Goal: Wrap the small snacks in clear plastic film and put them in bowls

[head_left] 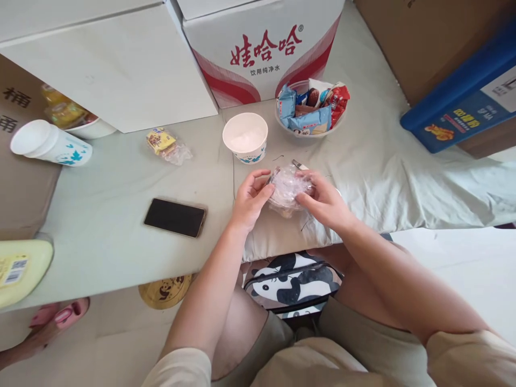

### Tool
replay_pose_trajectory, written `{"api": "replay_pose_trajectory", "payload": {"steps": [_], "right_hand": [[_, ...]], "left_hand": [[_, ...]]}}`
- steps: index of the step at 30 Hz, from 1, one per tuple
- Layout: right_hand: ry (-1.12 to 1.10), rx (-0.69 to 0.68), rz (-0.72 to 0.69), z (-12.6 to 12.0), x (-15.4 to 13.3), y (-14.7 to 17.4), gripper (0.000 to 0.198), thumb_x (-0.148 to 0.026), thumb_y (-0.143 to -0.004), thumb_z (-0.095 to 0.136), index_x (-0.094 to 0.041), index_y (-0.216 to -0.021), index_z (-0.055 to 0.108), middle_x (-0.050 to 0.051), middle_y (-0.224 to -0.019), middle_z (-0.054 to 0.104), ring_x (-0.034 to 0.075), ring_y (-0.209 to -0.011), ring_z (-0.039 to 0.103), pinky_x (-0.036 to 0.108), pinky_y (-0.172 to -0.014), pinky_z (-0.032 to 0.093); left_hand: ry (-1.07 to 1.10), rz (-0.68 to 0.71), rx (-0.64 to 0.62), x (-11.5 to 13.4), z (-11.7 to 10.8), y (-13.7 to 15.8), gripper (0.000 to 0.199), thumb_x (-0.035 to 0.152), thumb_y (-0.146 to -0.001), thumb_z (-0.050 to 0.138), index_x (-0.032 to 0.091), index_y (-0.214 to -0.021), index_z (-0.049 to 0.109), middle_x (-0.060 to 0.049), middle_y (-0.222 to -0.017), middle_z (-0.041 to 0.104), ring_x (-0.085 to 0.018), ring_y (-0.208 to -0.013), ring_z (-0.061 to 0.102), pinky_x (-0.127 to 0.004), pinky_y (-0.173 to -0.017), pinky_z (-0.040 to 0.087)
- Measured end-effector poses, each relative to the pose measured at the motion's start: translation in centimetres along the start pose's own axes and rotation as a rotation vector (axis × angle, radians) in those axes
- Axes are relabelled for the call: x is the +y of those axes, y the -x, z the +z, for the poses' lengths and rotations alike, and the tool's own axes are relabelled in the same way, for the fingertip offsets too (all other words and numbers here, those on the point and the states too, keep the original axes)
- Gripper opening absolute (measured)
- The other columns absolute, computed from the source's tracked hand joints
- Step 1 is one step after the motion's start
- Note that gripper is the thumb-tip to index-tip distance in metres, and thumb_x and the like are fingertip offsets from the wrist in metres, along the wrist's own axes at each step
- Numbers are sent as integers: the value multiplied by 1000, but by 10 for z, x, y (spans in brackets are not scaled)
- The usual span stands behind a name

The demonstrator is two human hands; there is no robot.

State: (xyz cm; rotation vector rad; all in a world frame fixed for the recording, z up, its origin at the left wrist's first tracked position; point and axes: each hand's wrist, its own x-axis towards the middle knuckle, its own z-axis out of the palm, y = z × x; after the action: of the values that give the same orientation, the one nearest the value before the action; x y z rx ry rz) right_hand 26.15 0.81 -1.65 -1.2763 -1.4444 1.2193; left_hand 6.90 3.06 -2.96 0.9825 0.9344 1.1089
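Observation:
A crumpled bundle of clear plastic wrap point(289, 189) lies low over the cloth, between my two hands. My left hand point(253, 198) grips its left side, thumb and fingers curled at the edge. On the other side my right hand point(323, 200) holds the bundle with the thumb in front. What the plastic covers cannot be made out, though something pale shows under it. A thin object with a dark tip point(299, 165) pokes out behind the bundle, partly hidden by my right hand. Just beyond stands a white paper bowl point(245, 134) with whitish contents.
A clear bowl of wrapped snacks point(310, 115) stands at the back, before a white carton point(262, 54). Left are a phone point(176, 217), a yellow snack packet point(162, 141) and stacked paper cups point(52, 143). A blue package point(463, 91) leans at right. Another person's foot point(56, 322) shows lower left.

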Motion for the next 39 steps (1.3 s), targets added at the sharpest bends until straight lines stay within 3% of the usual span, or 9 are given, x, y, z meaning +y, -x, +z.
{"api": "replay_pose_trajectory", "payload": {"steps": [3, 6, 9, 13, 19, 24, 28, 34, 39], "right_hand": [[-87, 50, 62, 6, 3, -1, 31, -34, -80, 65, -24, -106, 53, 0, -93, 61, 15, -76, 59, 30, -70, 51], [-122, 93, 53, 10, 4, 0, 40, -33, -81, 65, -27, -115, 45, 2, -105, 57, 14, -79, 61, 30, -71, 53], [61, 172, -129, 8, 3, 3, 56, -30, -80, 67, -29, -130, 41, 9, -126, 51, 22, -105, 63, 39, -85, 56], [431, 164, -381, 6, 0, 6, 30, -23, -85, 59, -27, -114, 62, 13, -138, 46, 30, -132, 49, 50, -105, 47], [578, 152, -364, 2, -2, 5, 18, -23, -88, 53, -23, -93, 71, 13, -126, 57, 28, -116, 60, 45, -94, 53], [835, 307, -222, -27, 8, -5, 30, -27, -86, 57, -19, -112, 70, 15, -111, 67, 34, -106, 61, 52, -95, 50], [908, 191, -118, -48, 26, -13, 30, -29, -79, 62, -18, -104, 72, 15, -107, 68, 35, -101, 62, 51, -89, 51], [675, 104, -79, -42, 6, -7, 25, -33, -87, 54, -23, -102, 71, 6, -84, 72, 23, -72, 64, 35, -66, 50], [452, 106, -31, -20, -16, 5, 28, -38, -93, 47, -23, -83, 67, -2, -54, 56, 15, -48, 50, 29, -53, 41]], "left_hand": [[19, -26, -13, 0, 4, 2, 61, 54, -72, 80, 28, -121, 56, -5, -118, 69, -19, -95, 68, -29, -77, 55], [-15, -73, -61, 1, 11, 6, 74, 47, -71, 83, 35, -134, 46, -5, -142, 56, -23, -113, 64, -32, -82, 57], [-30, -70, -52, 0, 15, 6, 76, 44, -73, 81, 39, -139, 43, -4, -153, 45, -25, -121, 60, -33, -84, 58], [17, -46, 20, -2, 15, 2, 80, 46, -69, 82, 41, -139, 44, -4, -150, 50, -25, -120, 62, -31, -81, 59], [-5, 67, 137, -6, 6, -5, 91, 53, -69, 83, 41, -143, 32, -6, -153, 46, -25, -130, 56, -34, -94, 56], [-203, 234, 163, -11, -9, -8, 97, 59, -66, 84, 35, -142, 28, -12, -156, 36, -28, -140, 46, -40, -108, 47], [-264, 271, 178, -11, -17, -8, 99, 55, -65, 86, 32, -142, 28, -14, -153, 37, -31, -141, 44, -43, -110, 46], [-358, 236, 206, -5, -17, -2, 89, 36, -73, 82, 30, -143, 27, -16, -152, 38, -30, -137, 48, -42, -105, 49], [-359, 258, 227, -6, -19, -1, 86, 32, -75, 80, 29, -143, 28, -15, -152, 39, -28, -136, 50, -41, -106, 49]]}}
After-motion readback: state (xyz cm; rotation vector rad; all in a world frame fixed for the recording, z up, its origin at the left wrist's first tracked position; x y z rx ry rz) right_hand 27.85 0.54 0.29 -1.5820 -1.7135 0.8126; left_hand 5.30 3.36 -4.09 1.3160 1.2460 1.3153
